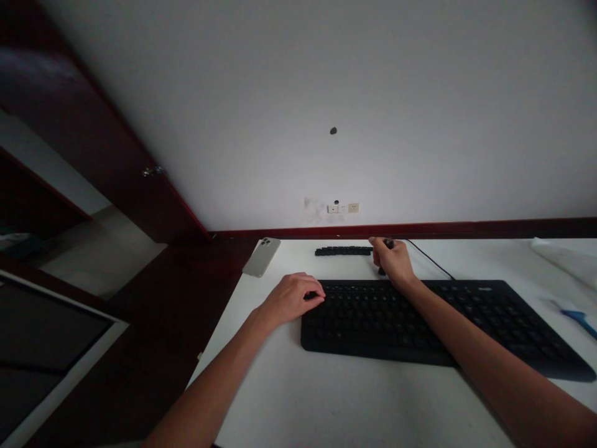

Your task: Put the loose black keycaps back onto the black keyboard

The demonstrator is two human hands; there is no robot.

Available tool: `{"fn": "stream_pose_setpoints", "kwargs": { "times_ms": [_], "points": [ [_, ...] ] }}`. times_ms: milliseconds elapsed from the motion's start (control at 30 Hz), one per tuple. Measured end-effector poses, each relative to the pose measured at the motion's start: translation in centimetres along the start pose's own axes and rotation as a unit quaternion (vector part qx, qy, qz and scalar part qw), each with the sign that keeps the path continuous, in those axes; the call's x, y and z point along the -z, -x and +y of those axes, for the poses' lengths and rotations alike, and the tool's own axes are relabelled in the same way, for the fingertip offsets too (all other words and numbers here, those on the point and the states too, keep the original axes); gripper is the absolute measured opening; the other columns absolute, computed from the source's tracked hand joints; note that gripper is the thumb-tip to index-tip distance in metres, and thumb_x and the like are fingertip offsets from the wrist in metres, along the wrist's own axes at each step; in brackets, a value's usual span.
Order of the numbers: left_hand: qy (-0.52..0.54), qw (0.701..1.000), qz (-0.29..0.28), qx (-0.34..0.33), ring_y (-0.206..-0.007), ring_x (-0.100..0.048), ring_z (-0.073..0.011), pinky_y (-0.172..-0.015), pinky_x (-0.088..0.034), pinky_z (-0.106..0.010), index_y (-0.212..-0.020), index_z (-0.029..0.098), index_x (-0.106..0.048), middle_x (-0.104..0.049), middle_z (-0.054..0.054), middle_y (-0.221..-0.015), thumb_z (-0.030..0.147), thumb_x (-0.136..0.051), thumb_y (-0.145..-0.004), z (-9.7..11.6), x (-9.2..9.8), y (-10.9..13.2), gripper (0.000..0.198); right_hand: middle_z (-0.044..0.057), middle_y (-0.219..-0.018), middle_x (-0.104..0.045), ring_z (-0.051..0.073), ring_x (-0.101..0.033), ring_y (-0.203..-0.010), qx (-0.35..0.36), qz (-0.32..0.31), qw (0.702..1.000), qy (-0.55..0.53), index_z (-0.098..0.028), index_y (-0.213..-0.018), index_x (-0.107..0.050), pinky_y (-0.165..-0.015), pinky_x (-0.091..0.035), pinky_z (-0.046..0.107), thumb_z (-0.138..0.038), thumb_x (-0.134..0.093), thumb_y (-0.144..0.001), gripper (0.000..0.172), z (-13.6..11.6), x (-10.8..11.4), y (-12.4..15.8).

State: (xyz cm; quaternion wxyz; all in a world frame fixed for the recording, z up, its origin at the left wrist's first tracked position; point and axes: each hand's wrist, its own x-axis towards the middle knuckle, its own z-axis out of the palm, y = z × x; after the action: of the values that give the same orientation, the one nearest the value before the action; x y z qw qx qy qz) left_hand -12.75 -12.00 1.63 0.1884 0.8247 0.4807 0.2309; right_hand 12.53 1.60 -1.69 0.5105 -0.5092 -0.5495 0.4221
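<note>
A black keyboard (373,320) lies on the white table in front of me, with its cable leaving the far side. My left hand (295,296) is closed at its far left corner, fingers curled and thumb near the forefinger. Beyond the far edge, my right hand (394,260) is wrapped round a dark tool handle (388,243) held upright. Its lower end shows just under the fist; the tool's kind is hidden. Black keycaps (342,251) stand in a row left of my right hand, on the table behind the keyboard.
A pale phone (262,257) lies at the table's far left corner. On the right are a blue-handled tool (579,320) and a white cloth or bag (566,258). The wall with sockets (344,208) rises behind the table (326,398). A dark red door (107,137) stands left.
</note>
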Motion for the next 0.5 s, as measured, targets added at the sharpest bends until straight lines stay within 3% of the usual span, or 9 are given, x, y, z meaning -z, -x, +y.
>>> {"fn": "stream_pose_setpoints", "kwargs": {
  "times_ms": [200, 500],
  "points": [
    [0.04, 0.998, 0.013, 0.037, -0.078, -0.069, -0.0132, -0.075, -0.054, -0.025, -0.093, 0.024, -0.079, -0.079, 0.0, -0.101, 0.025, -0.071, -0.094, -0.2, -0.5, 0.0, 0.008, 0.001, -0.043, -0.048, 0.012, -0.042, -0.041, -0.01, -0.001, 1.0, -0.003, -0.022, -0.046, -0.047, -0.042, -0.035, 0.028, -0.04, -0.064, -0.086, 0.047, 0.1, 0.0, -0.1],
    [-0.029, 0.999, -0.002, -0.032, -0.097, -0.073, -0.0161, -0.093, -0.055, -0.03, -0.099, 0.024, -0.079, -0.08, -0.001, -0.106, 0.027, -0.067, -0.098, -0.5, -0.2, 0.1, 0.012, -0.001, -0.045, -0.047, 0.012, -0.04, -0.041, -0.004, -0.002, 1.0, -0.028, -0.023, -0.05, -0.046, -0.041, -0.032, 0.028, -0.041, -0.065, -0.084, 0.043, 0.6, -0.2, -0.3]
  ]
}}
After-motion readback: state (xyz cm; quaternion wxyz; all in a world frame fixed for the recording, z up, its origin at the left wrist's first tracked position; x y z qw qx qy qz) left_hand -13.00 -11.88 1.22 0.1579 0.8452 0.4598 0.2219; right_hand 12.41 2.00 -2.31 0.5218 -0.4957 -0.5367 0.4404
